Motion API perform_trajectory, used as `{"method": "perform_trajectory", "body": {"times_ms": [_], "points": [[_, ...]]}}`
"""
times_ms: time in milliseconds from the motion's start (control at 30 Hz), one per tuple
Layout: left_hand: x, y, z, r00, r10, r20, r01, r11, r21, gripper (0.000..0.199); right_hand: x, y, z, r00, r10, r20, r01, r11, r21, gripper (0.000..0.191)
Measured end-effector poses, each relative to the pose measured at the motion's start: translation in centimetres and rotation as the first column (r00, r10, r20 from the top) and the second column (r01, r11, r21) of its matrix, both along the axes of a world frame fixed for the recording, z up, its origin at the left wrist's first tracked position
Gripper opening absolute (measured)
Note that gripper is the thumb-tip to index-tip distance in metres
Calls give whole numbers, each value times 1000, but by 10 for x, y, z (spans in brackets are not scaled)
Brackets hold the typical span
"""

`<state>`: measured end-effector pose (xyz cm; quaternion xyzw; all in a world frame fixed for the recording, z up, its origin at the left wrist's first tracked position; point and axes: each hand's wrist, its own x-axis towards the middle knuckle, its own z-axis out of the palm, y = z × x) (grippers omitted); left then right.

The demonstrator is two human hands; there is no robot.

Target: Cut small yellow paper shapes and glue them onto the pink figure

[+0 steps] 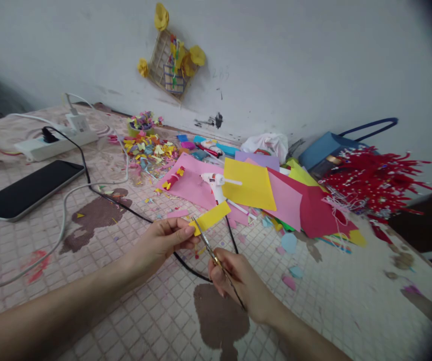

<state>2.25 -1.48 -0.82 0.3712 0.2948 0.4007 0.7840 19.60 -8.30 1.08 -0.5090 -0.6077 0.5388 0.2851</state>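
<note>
A narrow yellow paper strip [212,216] is pinched at its left end between the thumb and fingers of my left hand [174,234]. My right hand [234,276] is closed around a pair of scissors [219,263], whose blades point up and left and meet the strip close to my left fingertips. Beyond the hands, a white glue gun [214,183] lies on pink paper, beside a larger yellow sheet [251,184]. A small red roll with yellow pieces [173,178] rests on the pink paper [195,188] to the left.
A dark-screened tablet [31,188] and a white power strip [55,143] are at the left. Cables [125,204] cross the table. Paper scraps [150,150], a red bundle [377,178] and a blue bag [323,148] lie near the wall. A decorated frame [163,60] hangs above.
</note>
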Motion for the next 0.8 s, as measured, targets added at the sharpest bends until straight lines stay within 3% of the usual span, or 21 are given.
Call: {"method": "perform_trajectory", "body": {"times_ms": [800], "points": [[-2,1,-1,999,-22,-24,22,1000,3,12,2,-2,-13,998,-48,47,47,998,35,43]]}}
